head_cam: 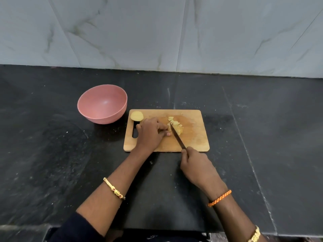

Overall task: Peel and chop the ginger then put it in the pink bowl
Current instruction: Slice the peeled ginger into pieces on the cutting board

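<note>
A wooden cutting board (195, 142) lies on the black counter. My left hand (150, 132) presses down on a piece of peeled ginger, mostly hidden under its fingers. My right hand (197, 167) grips the handle of a dark knife (177, 137), whose blade slants across the board with its tip at the ginger. Several pale chopped ginger pieces (176, 125) lie just right of the blade. Another peeled ginger chunk (136, 116) rests at the board's far left corner. The pink bowl (102, 103) stands empty to the left of the board.
The black stone counter (52, 154) stretches to both sides. A grey marble-tiled wall (157, 32) rises behind it. The counter's front edge runs just under my forearms.
</note>
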